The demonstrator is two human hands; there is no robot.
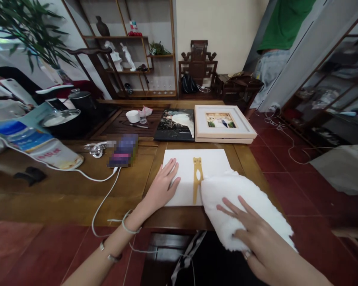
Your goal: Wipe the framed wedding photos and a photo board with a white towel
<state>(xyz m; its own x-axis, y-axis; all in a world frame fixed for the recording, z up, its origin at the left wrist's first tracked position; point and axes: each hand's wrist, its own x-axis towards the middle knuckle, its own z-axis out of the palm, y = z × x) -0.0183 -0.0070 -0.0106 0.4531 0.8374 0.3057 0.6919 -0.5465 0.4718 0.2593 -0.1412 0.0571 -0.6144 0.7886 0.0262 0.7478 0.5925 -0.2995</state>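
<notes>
A white board-like frame back (186, 174) with a gold stand leg (197, 178) lies flat on the wooden table (77, 186). My left hand (164, 184) lies flat and open on the board's left edge, fingers spread. My right hand (258, 234) rests with outstretched fingers on a fluffy white cloth (244, 202), which covers the board's right front corner and hangs over the table edge.
Behind the board lie a dark photo print (175, 125) and a white framed photo (223, 124). A phone (122, 150) with a white cable, a tea tray, a cup (133, 116) and bags sit to the left. A person in green (274, 43) stands at the back right.
</notes>
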